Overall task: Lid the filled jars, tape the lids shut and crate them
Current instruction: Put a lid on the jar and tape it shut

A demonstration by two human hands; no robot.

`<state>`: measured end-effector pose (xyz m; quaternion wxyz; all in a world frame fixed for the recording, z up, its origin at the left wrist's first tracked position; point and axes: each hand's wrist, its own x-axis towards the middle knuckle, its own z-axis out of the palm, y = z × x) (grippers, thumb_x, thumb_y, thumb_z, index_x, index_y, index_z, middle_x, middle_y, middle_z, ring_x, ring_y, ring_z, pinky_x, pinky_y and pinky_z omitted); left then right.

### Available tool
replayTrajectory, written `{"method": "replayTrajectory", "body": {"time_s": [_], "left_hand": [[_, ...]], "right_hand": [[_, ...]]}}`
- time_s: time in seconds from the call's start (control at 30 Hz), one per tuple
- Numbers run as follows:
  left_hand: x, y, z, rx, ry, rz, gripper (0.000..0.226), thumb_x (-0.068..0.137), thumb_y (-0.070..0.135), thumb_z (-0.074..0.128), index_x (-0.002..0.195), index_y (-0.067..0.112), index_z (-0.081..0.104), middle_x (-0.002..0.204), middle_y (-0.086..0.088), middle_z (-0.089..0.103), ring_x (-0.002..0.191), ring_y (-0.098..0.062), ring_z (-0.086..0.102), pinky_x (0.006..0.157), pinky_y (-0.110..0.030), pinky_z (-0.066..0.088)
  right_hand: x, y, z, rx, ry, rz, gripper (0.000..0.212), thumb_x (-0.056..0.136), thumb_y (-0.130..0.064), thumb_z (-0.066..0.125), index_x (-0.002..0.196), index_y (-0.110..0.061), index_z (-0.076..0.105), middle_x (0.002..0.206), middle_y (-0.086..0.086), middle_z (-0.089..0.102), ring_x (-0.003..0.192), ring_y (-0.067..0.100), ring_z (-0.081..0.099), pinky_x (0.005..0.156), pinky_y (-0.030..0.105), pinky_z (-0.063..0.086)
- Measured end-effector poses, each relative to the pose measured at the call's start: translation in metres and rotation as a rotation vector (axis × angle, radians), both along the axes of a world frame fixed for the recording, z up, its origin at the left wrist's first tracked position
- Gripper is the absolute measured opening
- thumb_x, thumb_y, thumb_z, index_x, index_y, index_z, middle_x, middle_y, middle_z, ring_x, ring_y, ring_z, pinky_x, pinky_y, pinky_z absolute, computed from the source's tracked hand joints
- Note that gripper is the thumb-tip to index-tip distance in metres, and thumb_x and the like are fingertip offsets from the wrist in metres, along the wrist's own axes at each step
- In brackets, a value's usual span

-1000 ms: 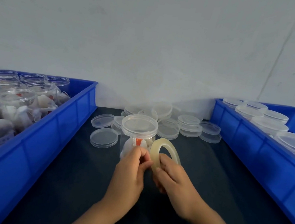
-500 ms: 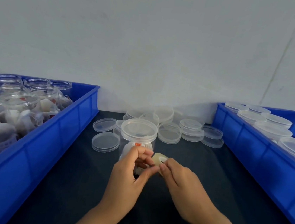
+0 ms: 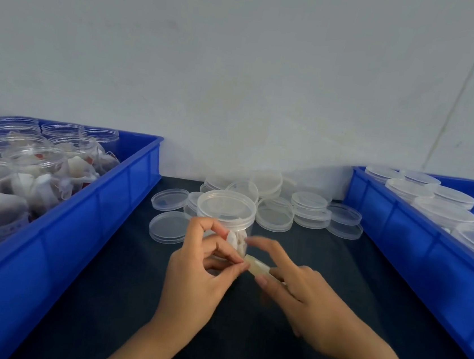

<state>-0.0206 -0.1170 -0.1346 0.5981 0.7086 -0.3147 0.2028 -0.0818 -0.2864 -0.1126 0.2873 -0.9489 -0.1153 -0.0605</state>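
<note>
Turned edge-on since a second ago, the tape roll (image 3: 257, 265) sits in front of the lidded jar (image 3: 225, 216) on the dark bench (image 3: 100, 276). Right hand (image 3: 302, 299) grips the roll; left hand (image 3: 201, 272) pinches its end. Blue crates (image 3: 83, 221) flank them, loose lids (image 3: 274, 217) behind.

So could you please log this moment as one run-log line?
stage: taping | jar: lidded, on table | left hand: pinches tape end | right hand: holds tape roll | crated: not yet
</note>
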Motion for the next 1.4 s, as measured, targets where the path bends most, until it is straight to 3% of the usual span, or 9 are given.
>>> {"method": "replayTrajectory", "body": {"time_s": [0.23,0.43,0.5,0.6,0.67,0.77,0.9,1.03,1.4], "left_hand": [[-0.002,-0.004,-0.001,0.013,-0.063,-0.03,0.051,0.071,0.001,0.081,0.096,0.019,0.042,0.081,0.011,0.071,0.075,0.0,0.07,0.071,-0.009,0.051],[0.021,0.01,-0.007,-0.037,-0.189,0.262,0.073,0.062,0.042,0.083,0.12,0.02,0.043,0.119,0.01,0.047,0.108,-0.005,0.051,0.089,-0.01,0.041],[0.029,0.01,-0.012,-0.059,-0.031,0.274,0.086,0.056,0.048,0.083,0.125,0.028,0.035,0.127,0.006,0.041,0.115,-0.005,0.045,0.093,-0.006,0.034],[0.036,0.001,-0.014,-0.068,0.297,0.069,0.101,0.048,0.048,0.083,0.128,0.041,0.023,0.138,0.009,0.037,0.127,0.0,0.039,0.098,-0.01,0.03],[0.04,-0.004,-0.017,-0.049,0.339,-0.043,0.098,0.054,0.035,0.086,0.127,0.041,0.021,0.135,0.013,0.043,0.118,0.013,0.046,0.094,-0.008,0.038],[0.042,-0.004,-0.018,0.006,0.306,-0.033,0.091,0.057,0.03,0.092,0.123,0.04,0.031,0.124,0.013,0.056,0.109,0.007,0.057,0.095,-0.025,0.05],[0.036,0.002,-0.011,0.126,0.289,-0.029,0.088,0.045,0.068,0.079,0.12,0.045,0.039,0.104,0.017,0.064,0.095,0.002,0.063,0.085,-0.038,0.056],[0.029,0.004,-0.007,0.26,0.229,-0.036,0.099,0.052,0.076,0.072,0.137,0.048,0.031,0.116,0.017,0.062,0.102,-0.004,0.063,0.085,-0.039,0.056],[0.018,0.001,-0.002,0.394,0.12,0.029,0.107,0.053,0.078,0.07,0.143,0.046,0.024,0.121,0.018,0.058,0.109,-0.005,0.058,0.089,-0.039,0.053]], "right_hand": [[0.0,-0.002,-0.002,-0.094,-0.075,-0.138,0.014,0.102,-0.041,0.034,0.108,-0.05,0.044,0.09,-0.009,0.064,0.06,0.003,0.054,0.064,0.028,0.052],[0.002,0.01,-0.01,0.037,-0.237,-0.281,0.018,0.099,-0.025,0.046,0.081,-0.027,0.048,0.074,-0.014,0.055,0.064,0.008,0.046,0.057,0.025,0.038],[0.002,0.01,-0.01,0.024,-0.272,-0.33,0.022,0.098,-0.026,0.048,0.076,-0.028,0.048,0.071,-0.011,0.051,0.065,0.01,0.046,0.057,0.024,0.037],[0.001,0.013,-0.005,0.024,-0.315,-0.39,0.02,0.096,-0.033,0.051,0.077,-0.031,0.055,0.097,-0.02,0.047,0.069,0.01,0.052,0.06,0.02,0.042],[0.001,0.015,-0.002,-0.049,-0.343,-0.434,0.02,0.096,-0.038,0.05,0.078,-0.033,0.057,0.121,-0.024,0.034,0.062,0.011,0.056,0.058,0.023,0.047],[0.001,0.012,0.003,-0.071,-0.333,-0.439,0.024,0.095,-0.042,0.048,0.074,-0.035,0.055,0.131,-0.025,0.027,0.059,0.01,0.056,0.056,0.022,0.045],[0.0,0.006,0.007,0.018,-0.216,-0.341,0.024,0.09,-0.047,0.047,0.073,-0.035,0.058,0.125,-0.037,0.026,0.079,0.003,0.057,0.067,0.021,0.047],[-0.002,0.002,0.014,0.148,-0.159,-0.277,0.025,0.088,-0.048,0.049,0.076,-0.035,0.066,0.121,-0.038,0.031,0.098,0.0,0.057,0.084,0.031,0.051],[-0.007,0.0,0.022,0.091,-0.212,-0.352,0.036,0.084,-0.055,0.05,0.063,-0.028,0.063,0.114,-0.03,0.043,0.082,-0.005,0.059,0.076,0.031,0.051]]}}
